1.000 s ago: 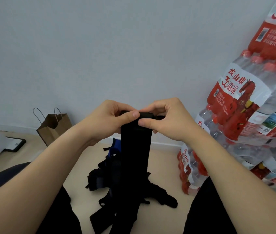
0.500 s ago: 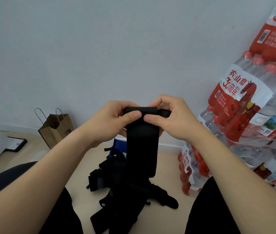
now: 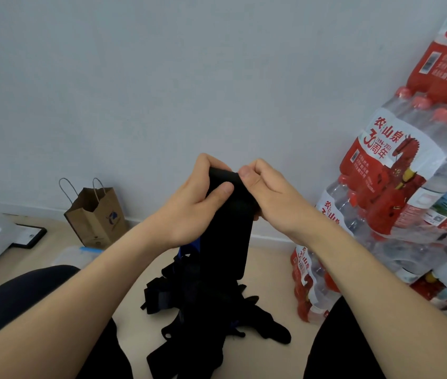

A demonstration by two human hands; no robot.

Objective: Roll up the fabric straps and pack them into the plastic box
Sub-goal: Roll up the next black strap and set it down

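Our left hand (image 3: 189,203) and right hand (image 3: 271,198) both pinch the rolled top of a black strap (image 3: 228,228) hanging above a strap pile (image 3: 203,318).

A brown paper bag (image 3: 95,217) is standing upright on the beige floor (image 3: 269,272), right against the pale wall (image 3: 162,77). Shrink-wrapped packs of water bottles (image 3: 408,187) with red labels are sitting piled at the right. A flat black-framed item (image 3: 29,236) is lying left of the bag.
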